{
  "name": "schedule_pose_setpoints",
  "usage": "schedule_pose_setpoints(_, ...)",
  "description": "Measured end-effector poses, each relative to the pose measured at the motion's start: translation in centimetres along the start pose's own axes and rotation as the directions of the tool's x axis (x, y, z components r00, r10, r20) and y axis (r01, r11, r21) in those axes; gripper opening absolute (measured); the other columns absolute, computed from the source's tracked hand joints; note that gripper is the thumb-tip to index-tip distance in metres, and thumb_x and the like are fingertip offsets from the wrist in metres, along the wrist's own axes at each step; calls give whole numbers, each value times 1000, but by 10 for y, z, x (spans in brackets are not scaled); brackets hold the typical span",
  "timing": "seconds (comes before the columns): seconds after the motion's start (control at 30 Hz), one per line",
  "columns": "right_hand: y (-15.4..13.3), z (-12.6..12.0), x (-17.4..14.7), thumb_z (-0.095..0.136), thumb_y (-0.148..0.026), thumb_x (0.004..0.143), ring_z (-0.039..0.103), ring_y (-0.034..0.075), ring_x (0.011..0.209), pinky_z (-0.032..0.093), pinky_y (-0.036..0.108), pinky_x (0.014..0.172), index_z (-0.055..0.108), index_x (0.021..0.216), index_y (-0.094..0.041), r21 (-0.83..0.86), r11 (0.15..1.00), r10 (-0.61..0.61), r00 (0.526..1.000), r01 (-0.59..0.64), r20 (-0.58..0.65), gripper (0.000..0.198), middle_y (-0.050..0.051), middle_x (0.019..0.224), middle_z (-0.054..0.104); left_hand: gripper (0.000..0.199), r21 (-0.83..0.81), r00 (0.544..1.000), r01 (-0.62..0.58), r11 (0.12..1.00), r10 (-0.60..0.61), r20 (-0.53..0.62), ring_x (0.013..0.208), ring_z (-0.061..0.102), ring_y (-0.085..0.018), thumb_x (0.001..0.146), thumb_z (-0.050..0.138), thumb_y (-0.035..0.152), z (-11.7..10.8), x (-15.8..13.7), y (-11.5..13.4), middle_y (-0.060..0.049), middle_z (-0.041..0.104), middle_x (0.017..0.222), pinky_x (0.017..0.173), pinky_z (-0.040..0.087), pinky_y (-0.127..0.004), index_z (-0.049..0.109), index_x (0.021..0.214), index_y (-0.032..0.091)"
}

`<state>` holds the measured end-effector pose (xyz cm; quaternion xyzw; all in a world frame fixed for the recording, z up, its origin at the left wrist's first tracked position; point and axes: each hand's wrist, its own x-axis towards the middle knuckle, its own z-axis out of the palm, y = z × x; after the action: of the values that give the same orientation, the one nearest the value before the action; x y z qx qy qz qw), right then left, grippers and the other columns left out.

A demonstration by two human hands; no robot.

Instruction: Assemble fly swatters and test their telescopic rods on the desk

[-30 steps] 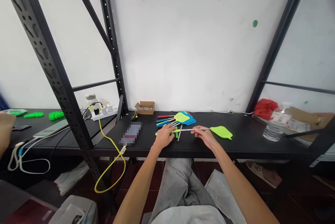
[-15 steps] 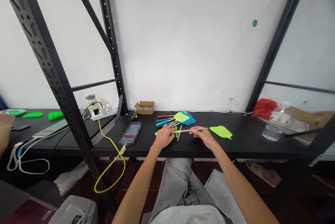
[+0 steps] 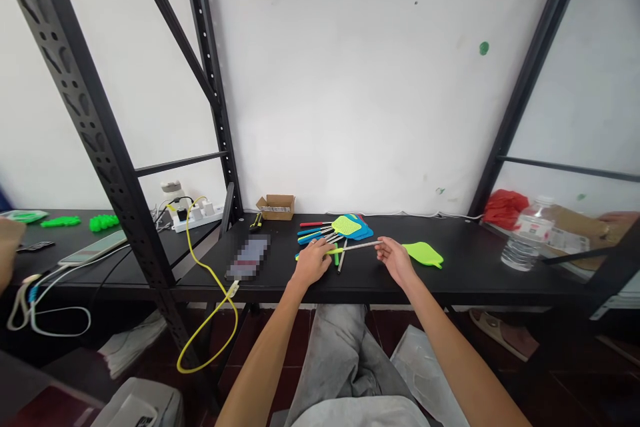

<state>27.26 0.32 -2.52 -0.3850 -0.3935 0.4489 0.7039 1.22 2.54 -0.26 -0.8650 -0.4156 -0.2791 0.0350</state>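
Rod runs from left grip, clasping its yellow handle, to right grip, pinching its tip.

black tabletop | swatter pile | lime leaf-shaped head | phone | cardboard box

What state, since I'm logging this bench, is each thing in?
Left hand: closed on the yellow-green handle
Right hand: at the tip of the metal rod, grip unclear
Leaf-shaped head: lying on the table
Swatters: overlapping, piled
Cardboard box: open
Plastic bottle: upright
Phone: flat, screen blurred
Power strip: plugs in
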Motion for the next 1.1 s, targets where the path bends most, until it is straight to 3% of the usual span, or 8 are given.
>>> schedule_pose_setpoints(0.23,2,0,-2,75,-44,70,56,15,59,45,30,55,68,81,-20,-27,999,-23,1000,24,3,27,6,75,67,31,12,1000,10,1000,-10,-1,97,55,-20,86,46,16,2,0,-1,-4,62,102,75,44,-27,65,109,27)
schedule_pose_setpoints(0.47,-1,0,-2,78,-42,67,57,15,59,46,30,55,68,77,-22,10,1000,-26,999,26,-33,24,5,72,66,26,-14,998,-34,999,33,-57,97,54,-21,87,47,19,7,3,-3,-6,61,99,87,43,-31,68,103,22)
schedule_pose_setpoints(0.87,4,-2,0,77,-43,69,56,14,58,45,29,54,68,75,-20,-24,999,-26,999,25,-20,25,5,71,67,30,-74,997,66,995,-68,-22,88,64,-18,89,45,20,9,2,-6,-4,70,100,71,42,-24,65,111,22)
schedule_pose_setpoints(1.1,1,2,-5,79,-46,66,54,13,58,43,26,54,68,76,-17,-70,998,-7,1000,9,27,32,6,70,67,29,-121,998,-3,993,-4,-60,81,64,-18,88,45,19,10,2,-9,-4,71,90,71,42,-25,69,105,21)
